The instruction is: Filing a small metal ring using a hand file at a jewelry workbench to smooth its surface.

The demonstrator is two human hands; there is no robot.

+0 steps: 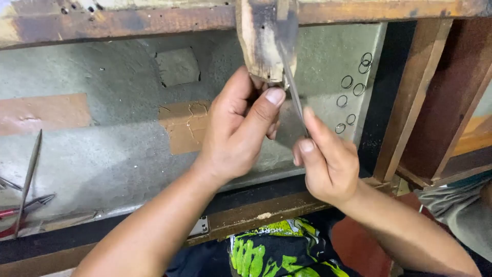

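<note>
Presently, the left hand (pixel 237 128) pinches something unclear against the wooden peg (pixel 266 41); just beside it, the right hand (pixel 325 159) grips a thin file (pixel 292 84), which could slip onto the thumb.

A charred brown wooden peg (pixel 266 38), grey bench top (pixel 102 159), green-and-black patterned cloth (pixel 271 251).

One head-worn camera looks steeply down, close in, onto the wooden workbench (pixel 102 154) at chest height.
</note>
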